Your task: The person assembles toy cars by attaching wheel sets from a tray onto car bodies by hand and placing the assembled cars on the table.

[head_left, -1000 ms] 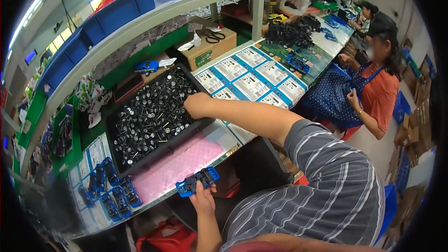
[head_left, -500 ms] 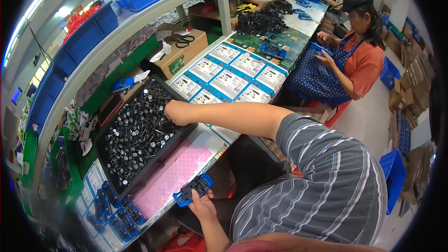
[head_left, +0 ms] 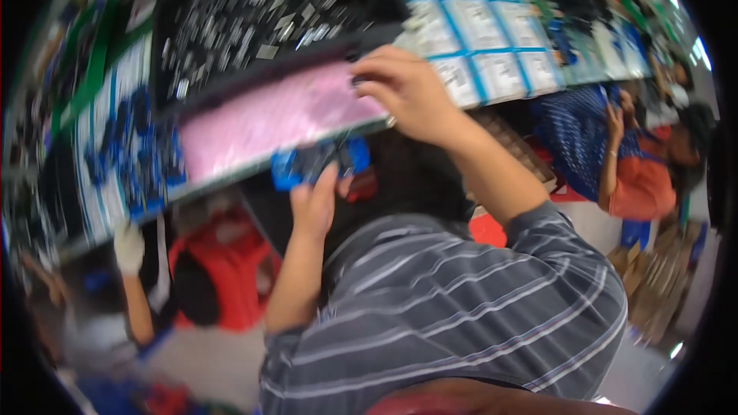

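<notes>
My left hand (head_left: 315,204) grips a blue toy car body (head_left: 288,167), its black underside facing up, just off the table's front edge. Thumb and fingers of my right hand (head_left: 403,92) are pinched together over the pink mat (head_left: 269,119). Small dark bits at its fingertips look like a wheel axle (head_left: 357,81), blurred by motion. Behind the mat, a large black tray (head_left: 277,69) holds many black wheels with shiny hubs and metal axles (head_left: 261,15). Several blue car bodies (head_left: 138,146) lie on the table to the left of the mat.
Printed sheets with blue borders (head_left: 477,31) cover the table on the right. A co-worker in a blue dotted apron (head_left: 580,134) sits there. On the lower left are a red chair (head_left: 231,269) and another person's gloved hand (head_left: 129,250).
My view has swung down and left. My right hand has come out of the tray to above the mat's front edge, bringing small dark bits. The left hand still grips the car body.
</notes>
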Tool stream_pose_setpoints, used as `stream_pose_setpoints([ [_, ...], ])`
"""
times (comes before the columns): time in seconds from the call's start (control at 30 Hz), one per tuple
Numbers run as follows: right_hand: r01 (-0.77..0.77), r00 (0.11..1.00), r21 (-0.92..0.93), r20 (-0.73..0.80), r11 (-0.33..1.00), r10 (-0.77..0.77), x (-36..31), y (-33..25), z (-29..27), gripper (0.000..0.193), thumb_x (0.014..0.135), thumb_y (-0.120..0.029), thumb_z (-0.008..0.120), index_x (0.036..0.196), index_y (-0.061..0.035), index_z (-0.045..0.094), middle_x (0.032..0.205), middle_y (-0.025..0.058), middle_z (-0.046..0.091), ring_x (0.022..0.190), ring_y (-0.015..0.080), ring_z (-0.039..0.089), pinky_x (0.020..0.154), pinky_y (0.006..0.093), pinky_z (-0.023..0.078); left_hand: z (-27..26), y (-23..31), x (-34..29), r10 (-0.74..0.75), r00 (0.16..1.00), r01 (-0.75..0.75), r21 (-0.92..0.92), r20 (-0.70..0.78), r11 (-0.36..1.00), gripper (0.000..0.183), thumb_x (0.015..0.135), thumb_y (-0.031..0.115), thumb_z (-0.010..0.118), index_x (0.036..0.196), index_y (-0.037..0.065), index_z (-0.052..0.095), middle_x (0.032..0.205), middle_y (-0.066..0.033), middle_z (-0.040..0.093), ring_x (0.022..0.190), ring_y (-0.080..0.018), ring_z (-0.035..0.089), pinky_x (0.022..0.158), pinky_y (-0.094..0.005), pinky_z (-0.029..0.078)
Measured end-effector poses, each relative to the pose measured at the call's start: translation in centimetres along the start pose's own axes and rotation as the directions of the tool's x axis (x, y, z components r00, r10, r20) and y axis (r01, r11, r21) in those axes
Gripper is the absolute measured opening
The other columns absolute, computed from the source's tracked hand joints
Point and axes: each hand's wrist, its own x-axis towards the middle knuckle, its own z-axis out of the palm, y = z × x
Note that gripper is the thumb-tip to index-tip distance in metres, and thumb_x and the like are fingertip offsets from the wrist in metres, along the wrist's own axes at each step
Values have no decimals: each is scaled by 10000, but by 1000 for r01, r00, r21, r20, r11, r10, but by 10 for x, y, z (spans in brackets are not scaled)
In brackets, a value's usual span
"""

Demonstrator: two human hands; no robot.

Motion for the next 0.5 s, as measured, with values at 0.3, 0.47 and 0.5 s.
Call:
stream_pose_setpoints([
  [0.3, 64, 950, 142, 295, 988, -104, -28, -32, 33, 222, 783, -29, 753, 998, -20, 698, 1199, 134, 619, 1108, 283, 630, 941, 353, 498, 10, 2, 2, 41, 998, -48, 160, 46, 986, 340, 933, 115, 693, 1216, 38, 522, 873, -42, 651, 730, -103, 633, 620, -242, 507],
  [0.47, 104, 940, 82, 318, 991, -125, -28, -41, 55, 414, 737, -105, 804, 1108, -10, 647, 1122, 139, 617, 1027, 328, 627, 902, 383, 525, -9, -13, -3, 56, 994, -81, 283, 96, 956, 246, 927, 79, 686, 1148, 22, 592, 912, -48, 667, 763, -102, 642, 652, -258, 522],
  [0.5, 107, 937, 76, 327, 991, -127, -28, -40, 58, 449, 729, -119, 813, 1129, -10, 640, 1134, 144, 619, 1042, 334, 624, 912, 389, 522, -12, -14, -3, 88, 990, -121, 351, 109, 928, 271, 917, 61, 688, 1166, 13, 592, 951, -57, 672, 787, -107, 645, 672, -265, 526],
])
